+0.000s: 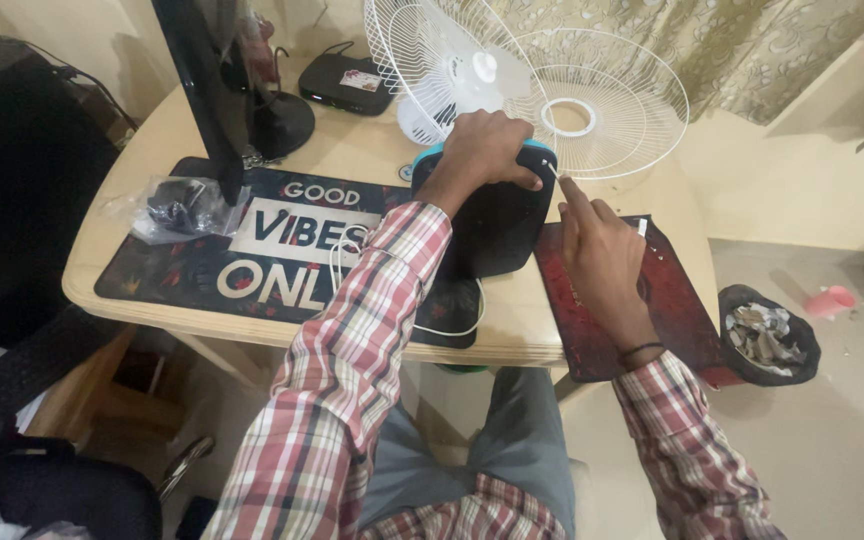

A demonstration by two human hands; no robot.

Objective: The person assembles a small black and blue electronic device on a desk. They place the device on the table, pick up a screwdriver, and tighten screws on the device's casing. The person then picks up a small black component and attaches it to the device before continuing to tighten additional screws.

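Fingers of my left hand clamp the top edge of the black fan blade standing on the table. My right hand holds nothing, forefinger extended, touching the white grille rim just beside it.

I see my left hand reaching forward, fingers curled downward in a closed grip, knuckles up, wrist bent slightly down. My left forearm runs up from the lower middle in a plaid sleeve. My right hand lies just right of it and lower, back up, index finger extended toward the left hand's fingertips, other fingers folded. A dark band circles the right wrist.
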